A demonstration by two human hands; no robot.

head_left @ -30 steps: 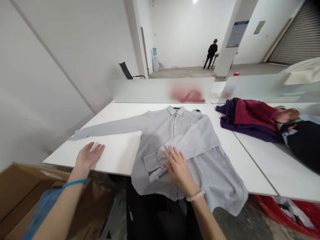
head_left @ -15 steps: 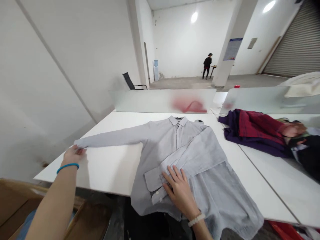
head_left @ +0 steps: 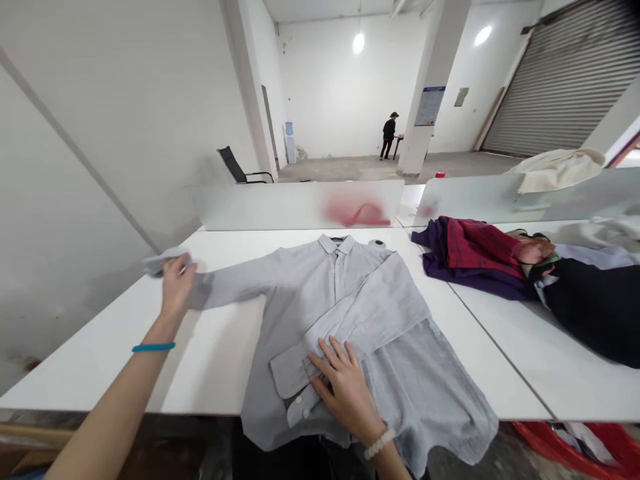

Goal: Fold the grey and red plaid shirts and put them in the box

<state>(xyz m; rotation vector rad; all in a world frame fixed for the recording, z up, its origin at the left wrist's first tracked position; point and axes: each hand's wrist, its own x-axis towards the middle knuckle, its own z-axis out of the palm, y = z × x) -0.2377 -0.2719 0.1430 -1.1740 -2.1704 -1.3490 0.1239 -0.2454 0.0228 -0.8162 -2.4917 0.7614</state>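
Note:
A pale grey button-up shirt (head_left: 370, 313) lies face up on the white table (head_left: 220, 360), its hem hanging over the near edge. One sleeve is folded across the chest, cuff near the front. My right hand (head_left: 340, 390) lies flat and open on that cuff, pressing it down. My left hand (head_left: 176, 283) is closed on the other sleeve (head_left: 225, 283) near its cuff and holds it lifted off the table at the left.
A pile of purple, red and black clothes (head_left: 505, 257) lies on the adjoining table at right. Frosted divider panels (head_left: 300, 203) stand behind the tables. A red bin (head_left: 595, 447) sits under the right table. A person (head_left: 389, 133) stands far back by a pillar.
My left hand went from resting open on the table to the far sleeve's cuff, gripped it and lifted it. My right hand stayed on the folded cuff.

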